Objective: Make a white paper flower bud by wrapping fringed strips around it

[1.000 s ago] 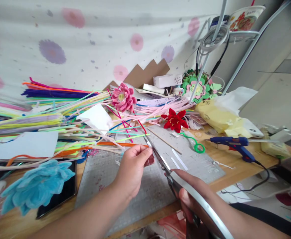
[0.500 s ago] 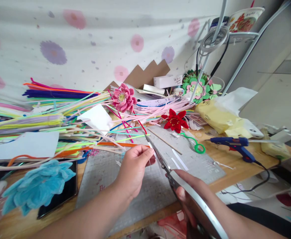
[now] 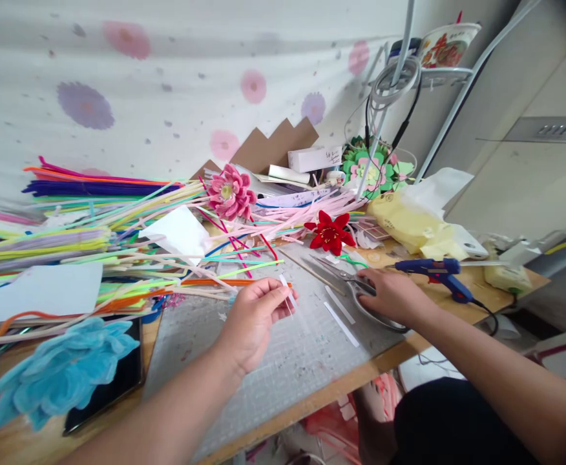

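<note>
Between the thumb and fingers of my left hand (image 3: 256,320) is a narrow white paper strip (image 3: 289,296), held upright over the grey cutting mat (image 3: 244,394). My right hand (image 3: 392,294) has its fingers on the handles of the large scissors (image 3: 345,276), which lie on the right part of the mat with the blades pointing away to the left. Two more white strips (image 3: 341,324) lie flat between my hands. A red fabric-like flower (image 3: 330,233) rests just beyond the scissors, and a thin stick (image 3: 319,274) lies beside their blades.
Bundles of coloured pipe cleaners (image 3: 70,239) cover the left and back. A blue fuzzy flower (image 3: 64,371) sits at front left, a pink flower (image 3: 229,192) at the back. To the right are a blue glue gun (image 3: 433,268) and a yellow package (image 3: 404,219).
The scissors have gone from beside the strip in my left hand down onto the mat at the right, my right hand moving with them. My left hand still pinches the strip.
</note>
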A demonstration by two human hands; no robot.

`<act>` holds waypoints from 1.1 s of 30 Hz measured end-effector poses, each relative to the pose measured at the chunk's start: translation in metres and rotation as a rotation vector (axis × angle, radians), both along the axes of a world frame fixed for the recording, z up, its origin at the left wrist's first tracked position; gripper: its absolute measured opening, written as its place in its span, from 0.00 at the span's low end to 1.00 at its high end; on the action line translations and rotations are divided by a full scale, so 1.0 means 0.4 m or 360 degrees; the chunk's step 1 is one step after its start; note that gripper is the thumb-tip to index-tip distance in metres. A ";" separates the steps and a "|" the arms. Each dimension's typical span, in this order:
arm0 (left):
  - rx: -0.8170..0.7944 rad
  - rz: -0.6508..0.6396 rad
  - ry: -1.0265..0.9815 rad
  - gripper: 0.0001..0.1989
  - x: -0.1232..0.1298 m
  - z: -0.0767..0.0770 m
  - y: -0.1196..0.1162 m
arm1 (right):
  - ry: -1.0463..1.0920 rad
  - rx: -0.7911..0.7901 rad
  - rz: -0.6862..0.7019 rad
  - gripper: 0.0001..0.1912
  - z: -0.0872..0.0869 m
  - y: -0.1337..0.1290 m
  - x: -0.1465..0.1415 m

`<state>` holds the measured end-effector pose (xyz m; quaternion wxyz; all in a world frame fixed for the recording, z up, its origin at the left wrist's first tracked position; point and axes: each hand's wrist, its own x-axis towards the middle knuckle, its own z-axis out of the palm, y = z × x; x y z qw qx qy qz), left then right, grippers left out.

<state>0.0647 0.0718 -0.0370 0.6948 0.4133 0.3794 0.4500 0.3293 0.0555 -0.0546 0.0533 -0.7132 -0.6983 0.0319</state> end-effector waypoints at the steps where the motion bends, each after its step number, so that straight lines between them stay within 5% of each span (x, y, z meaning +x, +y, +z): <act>1: -0.0014 -0.0024 -0.0033 0.07 -0.001 -0.001 0.000 | -0.0013 -0.0003 0.0023 0.23 -0.003 -0.002 0.000; 6: -0.0063 -0.0070 -0.0134 0.06 0.000 -0.006 -0.001 | -0.0022 0.0178 0.0151 0.20 0.027 -0.028 -0.042; 9: -0.0072 -0.0033 -0.0177 0.06 0.005 -0.009 -0.003 | 0.0481 0.0427 0.0402 0.12 0.053 -0.049 -0.109; 13: -0.0050 0.0060 -0.0241 0.06 0.013 -0.011 -0.008 | 0.1157 0.0166 0.0523 0.07 0.055 -0.054 -0.218; 18: -0.0036 0.0034 -0.0284 0.06 0.012 -0.008 -0.010 | 0.1201 0.0071 0.0343 0.05 0.039 -0.023 -0.296; 29: 0.0284 0.0453 0.0019 0.07 -0.021 0.007 0.053 | 0.0574 -0.0040 0.0785 0.07 0.067 0.008 -0.178; 33: 0.0315 0.0289 0.0025 0.07 -0.008 -0.001 0.030 | 0.0899 0.0102 0.0507 0.13 0.091 0.001 -0.116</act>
